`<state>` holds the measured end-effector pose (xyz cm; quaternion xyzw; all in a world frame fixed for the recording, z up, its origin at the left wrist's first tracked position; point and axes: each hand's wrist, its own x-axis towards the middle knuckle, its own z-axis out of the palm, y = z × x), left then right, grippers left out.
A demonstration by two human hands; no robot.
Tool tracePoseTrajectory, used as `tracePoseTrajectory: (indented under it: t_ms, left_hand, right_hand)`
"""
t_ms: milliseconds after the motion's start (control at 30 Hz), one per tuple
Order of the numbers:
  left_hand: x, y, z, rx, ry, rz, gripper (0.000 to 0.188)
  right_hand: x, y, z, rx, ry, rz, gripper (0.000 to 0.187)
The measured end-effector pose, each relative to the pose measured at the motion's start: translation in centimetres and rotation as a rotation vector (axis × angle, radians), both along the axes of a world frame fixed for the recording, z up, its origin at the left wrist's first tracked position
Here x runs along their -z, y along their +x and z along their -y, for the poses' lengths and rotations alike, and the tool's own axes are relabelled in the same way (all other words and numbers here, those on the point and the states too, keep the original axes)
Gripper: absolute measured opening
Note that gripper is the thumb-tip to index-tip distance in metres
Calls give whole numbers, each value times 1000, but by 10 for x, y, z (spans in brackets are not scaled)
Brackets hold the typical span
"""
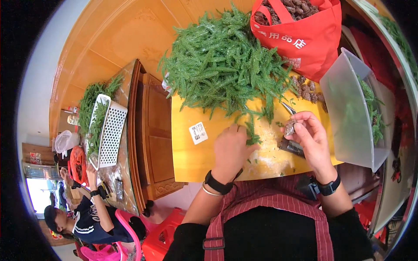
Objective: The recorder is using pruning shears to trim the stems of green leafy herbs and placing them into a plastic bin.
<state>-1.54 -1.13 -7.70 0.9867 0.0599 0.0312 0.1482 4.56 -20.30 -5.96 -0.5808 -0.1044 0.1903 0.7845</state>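
A small brown pine cone [290, 127] is pinched between the thumb and fingers of my right hand [314, 138]. My left hand [230, 148] is held low over the yellow tabletop [185, 162], its thumb apart from its fingers. Beside those fingers lies a green artificial pine sprig [251, 130]; whether they touch it is hard to see. A shiny pointed metal tool [288, 108] lies just beyond my right fingertips, its other end hidden. Partly under my right hand is a dark flat object [291, 147] of unclear kind.
A big heap of green pine sprigs [222, 65] covers the far tabletop. Loose pine cones [307, 90] lie by a red bag [311, 48] of cones. A translucent bin [355, 108] stands at right. A person [93, 222] works at left near a white basket [111, 135].
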Motion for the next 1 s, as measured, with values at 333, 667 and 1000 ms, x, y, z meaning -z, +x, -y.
tracePoseTrajectory:
  t_ms: [333, 667, 1000]
  left_hand:
    - [-19, 9, -15, 149, -560, 273, 15]
    - [-52, -1, 5, -13, -1406, -6, 14]
    - [-44, 3, 7, 180, -789, 209, 29]
  right_hand:
    - [-21, -11, 1, -237, -91, 143, 19]
    - [-38, -14, 0, -306, -269, 399, 19]
    - [-48, -18, 0, -264, -409, 545, 18]
